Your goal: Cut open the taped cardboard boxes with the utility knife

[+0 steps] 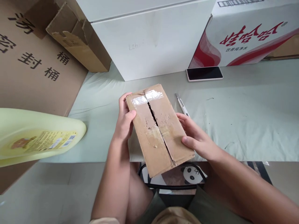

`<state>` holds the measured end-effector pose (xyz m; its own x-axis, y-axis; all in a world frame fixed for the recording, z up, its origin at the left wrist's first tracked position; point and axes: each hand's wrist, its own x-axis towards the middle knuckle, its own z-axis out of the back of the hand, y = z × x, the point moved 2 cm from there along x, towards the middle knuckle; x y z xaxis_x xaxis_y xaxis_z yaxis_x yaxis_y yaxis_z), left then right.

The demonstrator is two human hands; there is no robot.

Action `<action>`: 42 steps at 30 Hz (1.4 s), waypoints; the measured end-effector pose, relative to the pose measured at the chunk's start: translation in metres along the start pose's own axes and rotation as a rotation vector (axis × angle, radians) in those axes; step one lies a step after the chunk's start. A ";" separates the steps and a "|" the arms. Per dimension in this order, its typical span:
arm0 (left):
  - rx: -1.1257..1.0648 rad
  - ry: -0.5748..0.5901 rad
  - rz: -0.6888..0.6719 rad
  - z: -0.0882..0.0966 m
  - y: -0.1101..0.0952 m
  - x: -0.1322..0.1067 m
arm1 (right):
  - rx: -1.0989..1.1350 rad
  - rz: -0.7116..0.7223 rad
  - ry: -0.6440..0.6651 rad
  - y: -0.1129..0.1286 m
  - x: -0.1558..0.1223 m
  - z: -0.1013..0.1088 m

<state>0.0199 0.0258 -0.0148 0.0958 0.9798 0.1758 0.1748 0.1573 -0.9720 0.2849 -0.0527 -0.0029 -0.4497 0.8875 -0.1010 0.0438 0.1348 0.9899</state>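
Note:
A small brown cardboard box point(161, 137) is held tilted between both hands over the table's front edge. Its top flaps meet at a ragged seam, slit along part of its length, with scraps of clear tape at the far end. My left hand point(124, 119) grips the left side, thumb on the top face. Around the lower right side my right hand point(196, 137) is closed, thumb also on top. A utility knife point(182, 105) lies on the cloth just beyond my right hand. What the box contains is hidden.
A pale green cloth point(245, 109) covers the table. White cartons point(151, 46) stand at the back, with a phone point(205, 74) lying before them. On the left are a yellow bottle point(42, 137), an upright cardboard box point(79, 40) and a large printed carton point(35, 84).

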 end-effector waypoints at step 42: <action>0.117 -0.143 -0.074 -0.030 0.007 -0.016 | -0.987 0.333 -0.326 0.114 -0.022 -0.045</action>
<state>0.0489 0.0074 -0.0197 -0.0552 0.9712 0.2317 0.0599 0.2349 -0.9702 0.2599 -0.0770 0.1167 -0.2833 0.9076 0.3098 -0.6811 -0.4179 0.6013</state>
